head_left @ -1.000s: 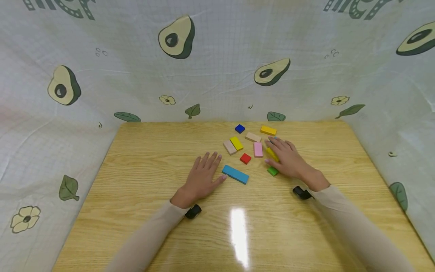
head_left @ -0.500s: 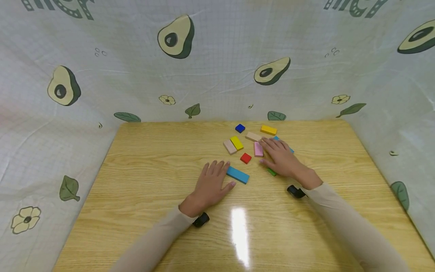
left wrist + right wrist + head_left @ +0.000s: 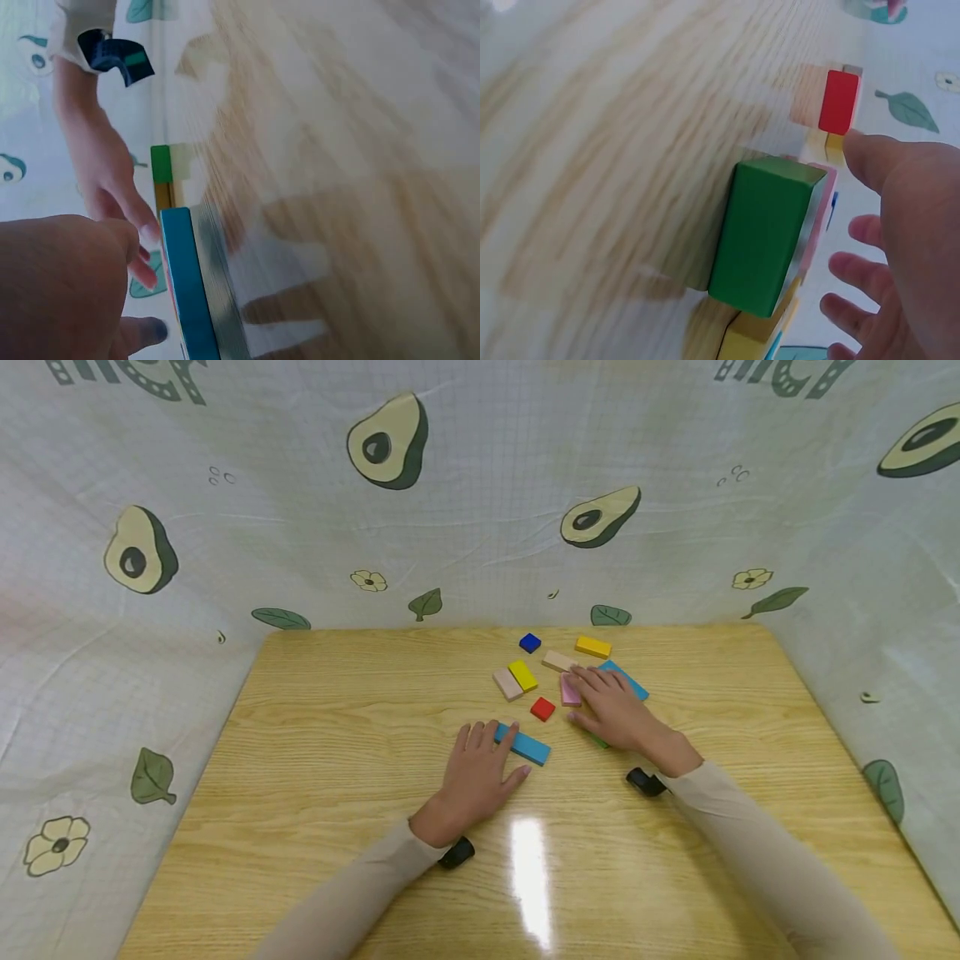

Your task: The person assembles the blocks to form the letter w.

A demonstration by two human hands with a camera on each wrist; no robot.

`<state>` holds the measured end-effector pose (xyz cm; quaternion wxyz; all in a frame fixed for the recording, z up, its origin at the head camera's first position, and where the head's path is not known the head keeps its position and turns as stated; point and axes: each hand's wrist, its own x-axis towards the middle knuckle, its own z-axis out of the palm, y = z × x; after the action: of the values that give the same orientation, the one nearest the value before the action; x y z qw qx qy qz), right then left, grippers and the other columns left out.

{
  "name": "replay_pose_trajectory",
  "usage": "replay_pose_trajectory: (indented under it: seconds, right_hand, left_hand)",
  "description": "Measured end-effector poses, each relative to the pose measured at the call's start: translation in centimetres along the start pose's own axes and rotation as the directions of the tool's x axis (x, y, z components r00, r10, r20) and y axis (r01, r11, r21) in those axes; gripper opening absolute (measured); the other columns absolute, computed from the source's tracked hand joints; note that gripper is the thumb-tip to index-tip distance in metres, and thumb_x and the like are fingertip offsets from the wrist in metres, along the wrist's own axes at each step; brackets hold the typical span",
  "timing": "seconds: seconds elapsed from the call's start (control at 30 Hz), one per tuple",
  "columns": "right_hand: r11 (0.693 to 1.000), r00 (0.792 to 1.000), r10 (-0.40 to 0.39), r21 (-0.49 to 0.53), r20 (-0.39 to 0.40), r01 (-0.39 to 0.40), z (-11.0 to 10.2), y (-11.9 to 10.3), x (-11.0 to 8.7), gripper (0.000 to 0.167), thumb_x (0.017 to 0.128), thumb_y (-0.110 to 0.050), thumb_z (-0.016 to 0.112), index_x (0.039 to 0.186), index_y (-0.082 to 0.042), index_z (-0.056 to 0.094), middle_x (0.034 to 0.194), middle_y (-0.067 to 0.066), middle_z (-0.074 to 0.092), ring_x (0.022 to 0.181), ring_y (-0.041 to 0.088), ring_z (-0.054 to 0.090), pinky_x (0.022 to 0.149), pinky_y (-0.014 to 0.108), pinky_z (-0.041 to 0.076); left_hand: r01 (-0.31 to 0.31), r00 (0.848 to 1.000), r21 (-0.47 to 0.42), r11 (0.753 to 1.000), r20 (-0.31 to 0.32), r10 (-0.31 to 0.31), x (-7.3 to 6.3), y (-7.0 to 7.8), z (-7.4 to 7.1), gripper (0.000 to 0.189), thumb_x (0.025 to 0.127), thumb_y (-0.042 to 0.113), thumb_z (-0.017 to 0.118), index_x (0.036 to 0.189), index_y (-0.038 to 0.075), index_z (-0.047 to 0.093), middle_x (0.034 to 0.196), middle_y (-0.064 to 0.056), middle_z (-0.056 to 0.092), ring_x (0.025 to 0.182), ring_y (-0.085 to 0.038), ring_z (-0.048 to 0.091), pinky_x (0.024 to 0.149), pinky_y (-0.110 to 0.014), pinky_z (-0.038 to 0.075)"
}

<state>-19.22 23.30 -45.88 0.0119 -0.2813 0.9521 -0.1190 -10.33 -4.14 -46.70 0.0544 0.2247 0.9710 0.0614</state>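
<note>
My left hand (image 3: 478, 779) is spread flat, palm down, with its index finger over the left end of a blue block (image 3: 534, 751). In the left wrist view the blue block (image 3: 186, 281) lies beside the fingers; contact is unclear. My right hand (image 3: 617, 712) has loosely extended fingers above the right side of the group. Its fingertips overlap a pink block (image 3: 567, 695), and its palm largely covers a green block (image 3: 600, 741). In the right wrist view the green block (image 3: 763, 232) stands close, with a yellow block (image 3: 748, 336) behind it. Neither hand grips anything.
Near the hands lie a red block (image 3: 542, 709), a yellow block (image 3: 523, 676), a pale block (image 3: 507, 685), a tan block (image 3: 558, 662), a dark blue block (image 3: 530, 643), an orange block (image 3: 593, 647) and another blue block (image 3: 630, 681). A patterned cloth (image 3: 480, 527) rises behind the wooden table (image 3: 337, 718).
My left hand has moved right and toward the body, its fingers now over the blue block's end. The right hand has shifted slightly left, uncovering the far blue block and hiding the yellow one.
</note>
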Motion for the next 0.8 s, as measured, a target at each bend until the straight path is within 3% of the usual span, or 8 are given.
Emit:
replay_pose_trajectory:
  seconds: [0.23, 0.5, 0.8]
  right_hand:
    - [1.0, 1.0, 0.009, -0.013, 0.001, -0.009, 0.1, -0.3, 0.1, 0.065, 0.106, -0.03, 0.067, 0.159, 0.001, 0.045, 0.164, 0.023, 0.042, 0.149, 0.047, 0.038, 0.122, 0.066, 0.023]
    - [1.0, 1.0, 0.016, -0.017, 0.01, -0.015, 0.2, -0.3, 0.2, 0.059, 0.106, -0.027, 0.066, 0.156, 0.0, 0.049, 0.163, 0.022, 0.043, 0.149, 0.046, 0.037, 0.122, 0.066, 0.022]
    - [0.999, 0.998, -0.008, -0.04, -0.065, 0.006, 0.4, -0.1, 0.5, 0.051, 0.104, -0.022, 0.071, 0.149, -0.001, 0.06, 0.154, 0.022, 0.053, 0.141, 0.046, 0.046, 0.12, 0.066, 0.028]
  left_hand:
    - [0.0, 1.0, 0.032, 0.999, 0.018, -0.001, 0.3, 0.8, 0.0, 0.069, 0.109, 0.061, 0.045, 0.163, 0.018, 0.044, 0.165, -0.016, 0.041, 0.15, -0.035, 0.04, 0.127, -0.052, 0.027]
    - [-0.007, 0.998, 0.103, 0.995, -0.054, 0.012, 0.7, 1.3, 0.2, 0.072, 0.103, 0.066, 0.054, 0.154, 0.015, 0.056, 0.157, -0.016, 0.048, 0.139, -0.033, 0.048, 0.121, -0.048, 0.036]
    - [0.006, 0.997, 0.105, 0.994, -0.073, 0.002, 1.1, 1.2, 0.4, 0.067, 0.1, 0.065, 0.062, 0.146, 0.017, 0.059, 0.154, -0.016, 0.05, 0.135, -0.033, 0.05, 0.12, -0.048, 0.037]
